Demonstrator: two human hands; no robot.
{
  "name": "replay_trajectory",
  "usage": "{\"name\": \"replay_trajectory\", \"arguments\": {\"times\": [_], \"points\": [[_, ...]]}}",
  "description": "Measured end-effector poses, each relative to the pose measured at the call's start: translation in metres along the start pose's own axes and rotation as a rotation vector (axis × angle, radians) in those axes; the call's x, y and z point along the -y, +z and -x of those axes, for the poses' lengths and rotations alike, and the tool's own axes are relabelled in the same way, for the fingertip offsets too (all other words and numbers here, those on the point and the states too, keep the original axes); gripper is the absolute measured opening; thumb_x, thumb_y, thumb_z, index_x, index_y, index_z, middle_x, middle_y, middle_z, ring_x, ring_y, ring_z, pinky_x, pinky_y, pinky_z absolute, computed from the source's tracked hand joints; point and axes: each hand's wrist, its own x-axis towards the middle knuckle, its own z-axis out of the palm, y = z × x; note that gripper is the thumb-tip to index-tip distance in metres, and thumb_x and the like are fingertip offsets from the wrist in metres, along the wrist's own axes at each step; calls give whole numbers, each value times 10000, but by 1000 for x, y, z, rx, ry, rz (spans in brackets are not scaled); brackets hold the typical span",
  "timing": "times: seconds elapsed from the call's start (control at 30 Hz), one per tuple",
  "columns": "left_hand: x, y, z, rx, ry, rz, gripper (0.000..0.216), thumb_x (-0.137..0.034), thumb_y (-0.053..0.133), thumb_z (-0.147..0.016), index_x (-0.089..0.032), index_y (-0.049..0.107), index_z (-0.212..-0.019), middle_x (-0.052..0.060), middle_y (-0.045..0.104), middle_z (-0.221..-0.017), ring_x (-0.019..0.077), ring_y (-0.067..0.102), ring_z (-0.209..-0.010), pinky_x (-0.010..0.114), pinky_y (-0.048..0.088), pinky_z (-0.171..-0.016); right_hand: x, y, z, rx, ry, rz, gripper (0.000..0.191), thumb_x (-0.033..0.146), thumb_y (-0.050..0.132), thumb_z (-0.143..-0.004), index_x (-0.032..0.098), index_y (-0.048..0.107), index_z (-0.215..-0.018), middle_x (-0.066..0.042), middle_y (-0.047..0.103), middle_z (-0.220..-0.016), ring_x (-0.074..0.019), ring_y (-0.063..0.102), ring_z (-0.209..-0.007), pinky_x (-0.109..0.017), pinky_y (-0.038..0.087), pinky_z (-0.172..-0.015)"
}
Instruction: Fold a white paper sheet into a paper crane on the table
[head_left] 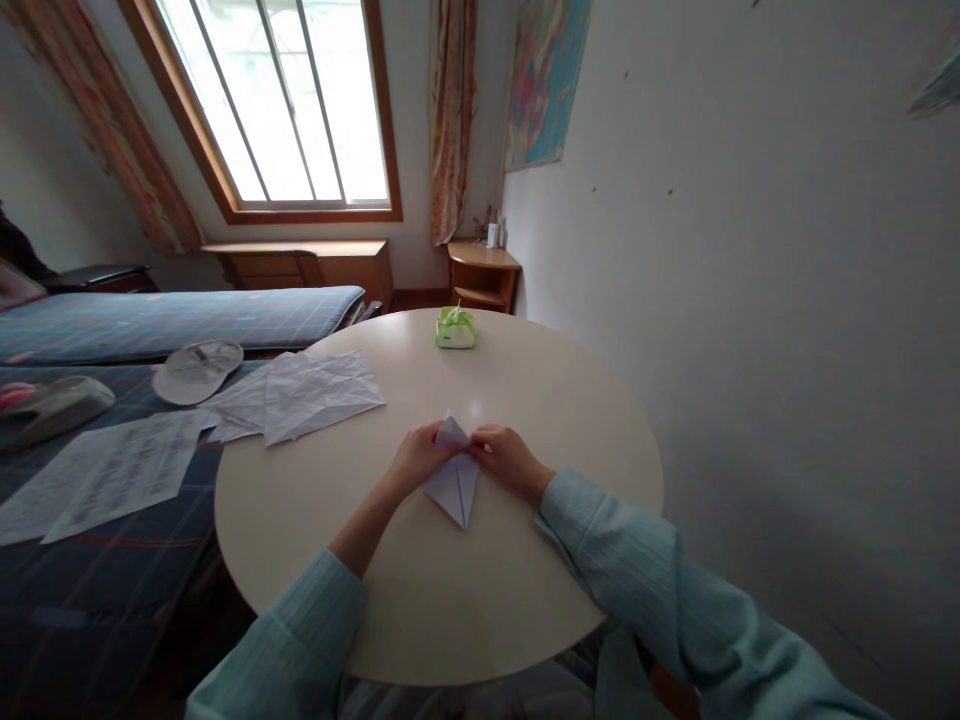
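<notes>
A folded sheet of white paper (455,490), shaped like a narrow kite, is at the middle of the round table, one point toward me and one away. My left hand (421,455) grips its left edge near the upper part, fingers closed. From the right, my right hand (506,458) pinches the paper close to the left fingertips. A crease or seam runs down the lower half of the paper. Some of the fingertips are hidden behind or against the paper.
The round cream table (570,400) bears a green and white tissue pack (456,330) at its far side. Creased paper sheets (322,392) lie at its left edge. Beyond are a pale cap (198,371) and printed sheets (127,465) on a bed (90,590). A wall stands at right.
</notes>
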Motion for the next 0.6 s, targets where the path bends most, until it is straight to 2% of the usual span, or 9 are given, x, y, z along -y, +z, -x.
{"name": "replay_trajectory", "arguments": {"times": [0.2, 0.37, 0.6], "points": [[1, 1, 1, 76, -17, -142, 109, -215, 588, -642, -179, 644, -728, 27, 676, -721, 170, 598, -655, 217, 382, -558, 0, 1, 0, 8, 9, 14, 173, 215, 552, -787, 139, 586, -635, -24, 559, -658, -105, 468, -632, -204, 315, -591], [0, 3, 1, 57, -41, -198, 139, -232, 593, -643, -194, 641, -768, 33, 679, -751, 177, 606, -689, 225, 390, -586, -2, 3, -2, 18, -9, 11, 186, 213, 522, -806, 141, 591, -650, -29, 573, -663, -110, 478, -638, -210, 323, -604], [-1, 5, 2, 38, -41, -214, 155, -248, 556, -669, -211, 640, -794, 36, 675, -735, 180, 607, -669, 219, 368, -541, -2, 3, -2, 28, 7, 10, 172, 215, 525, -802, 138, 605, -671, -33, 593, -671, -112, 493, -633, -205, 331, -599]]}}
